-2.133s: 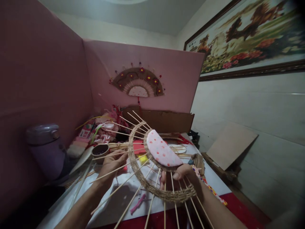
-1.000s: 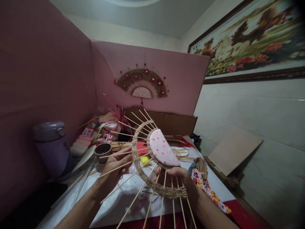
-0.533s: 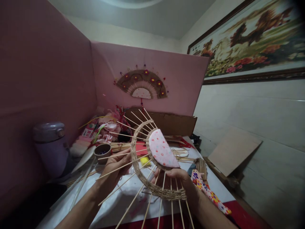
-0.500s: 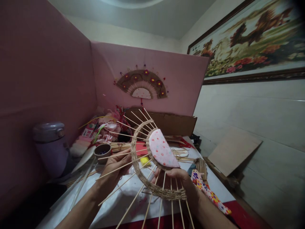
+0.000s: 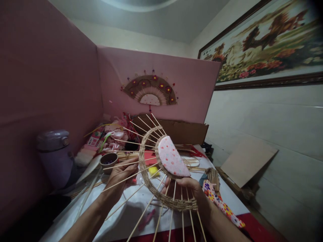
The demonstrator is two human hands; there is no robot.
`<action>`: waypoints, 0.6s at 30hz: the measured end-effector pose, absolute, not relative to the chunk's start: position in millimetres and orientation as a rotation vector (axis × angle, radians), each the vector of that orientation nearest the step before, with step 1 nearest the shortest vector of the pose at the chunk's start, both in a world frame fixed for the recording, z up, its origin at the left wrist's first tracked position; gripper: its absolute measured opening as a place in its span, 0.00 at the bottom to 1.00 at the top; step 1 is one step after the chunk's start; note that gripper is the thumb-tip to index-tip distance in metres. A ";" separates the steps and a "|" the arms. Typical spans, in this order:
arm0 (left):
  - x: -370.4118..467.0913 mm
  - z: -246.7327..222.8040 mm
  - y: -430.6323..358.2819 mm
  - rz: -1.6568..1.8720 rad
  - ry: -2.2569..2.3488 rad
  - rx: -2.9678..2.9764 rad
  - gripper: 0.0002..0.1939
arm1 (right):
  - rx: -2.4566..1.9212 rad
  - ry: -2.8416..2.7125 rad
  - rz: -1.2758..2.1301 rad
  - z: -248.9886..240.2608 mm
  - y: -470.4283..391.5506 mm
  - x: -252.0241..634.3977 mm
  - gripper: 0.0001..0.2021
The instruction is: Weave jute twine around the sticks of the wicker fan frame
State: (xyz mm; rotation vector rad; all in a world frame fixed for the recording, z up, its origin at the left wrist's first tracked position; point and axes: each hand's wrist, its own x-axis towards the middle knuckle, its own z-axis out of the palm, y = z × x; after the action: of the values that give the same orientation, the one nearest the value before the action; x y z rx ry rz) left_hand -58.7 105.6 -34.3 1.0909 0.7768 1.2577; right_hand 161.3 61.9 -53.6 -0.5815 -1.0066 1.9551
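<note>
A half-made fan (image 5: 172, 156) is held tilted above the table, with thin wooden sticks spreading from a pink dotted half-round centre. A band of woven twine (image 5: 151, 183) arcs across the sticks. My right hand (image 5: 188, 188) grips the lower end of the centre, thumb on its edge and fingers behind the sticks. On the left, my left hand (image 5: 123, 173) is closed, its fingertips pinched at the sticks by the outer side of the twine band. Its exact hold is partly hidden.
A finished fan (image 5: 151, 87) hangs on the pink panel. Around the table are a bowl (image 5: 108, 162), a purple flask (image 5: 55, 158), a heap of fabric (image 5: 113, 131), a yellow packet (image 5: 153, 171), a flowered cloth piece (image 5: 223, 205) and a cardboard strip (image 5: 184, 131).
The fan and both hands have barely moved. The lower-left sticks have shifted slightly, and a pink scrap on the table shows more clearly beneath them.
</note>
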 end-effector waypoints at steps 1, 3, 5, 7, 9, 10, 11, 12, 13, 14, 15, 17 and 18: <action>-58.8 -34.8 105.5 1.261 0.801 1.092 0.22 | -0.580 -1.004 1.947 -53.7 61.7 161.1 0.18; -58.9 -35.2 105.8 1.276 0.815 1.099 0.22 | -0.579 -1.000 1.936 -53.9 61.6 160.9 0.18; -58.9 -35.5 106.8 1.285 0.793 1.107 0.22 | -0.579 -0.999 1.936 -54.1 61.5 161.0 0.19; -59.2 -35.9 108.2 1.273 0.757 1.106 0.21 | -0.578 -1.000 1.945 -54.4 61.7 161.4 0.19; -60.0 -36.2 109.5 1.251 0.734 1.097 0.21 | -0.574 -1.000 1.953 -55.0 62.0 161.8 0.19; -60.5 -36.2 109.9 1.246 0.734 1.093 0.21 | -0.571 -0.999 1.955 -55.5 62.2 162.1 0.19; -61.0 -35.9 109.9 1.245 0.740 1.092 0.21 | -0.566 -0.997 1.956 -56.1 62.5 162.2 0.19; -61.5 -35.2 109.6 1.247 0.746 1.098 0.21 | -0.560 -0.996 1.958 -56.9 62.9 162.3 0.19; -61.9 -34.3 108.9 1.249 0.750 1.110 0.21 | -0.554 -0.995 1.960 -57.8 63.3 162.3 0.19; -62.1 -33.1 108.1 1.249 0.753 1.125 0.21 | -0.547 -0.993 1.960 -58.9 63.7 162.1 0.19; -62.2 -32.0 107.3 1.247 0.755 1.139 0.21 | -0.539 -0.991 1.959 -60.0 64.0 161.9 0.18; -61.9 -30.7 106.4 1.248 0.767 1.157 0.20 | -0.520 -0.985 1.966 -62.5 64.3 161.2 0.17; -61.7 -30.7 106.5 1.253 0.778 1.160 0.19 | -0.509 -0.982 1.973 -63.7 64.3 161.0 0.17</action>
State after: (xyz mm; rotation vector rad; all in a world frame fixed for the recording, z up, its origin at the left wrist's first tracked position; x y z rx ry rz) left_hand -61.7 106.5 -30.7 1.1598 0.7784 1.2531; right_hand 161.0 64.3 -63.7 -0.5091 -0.9816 1.9727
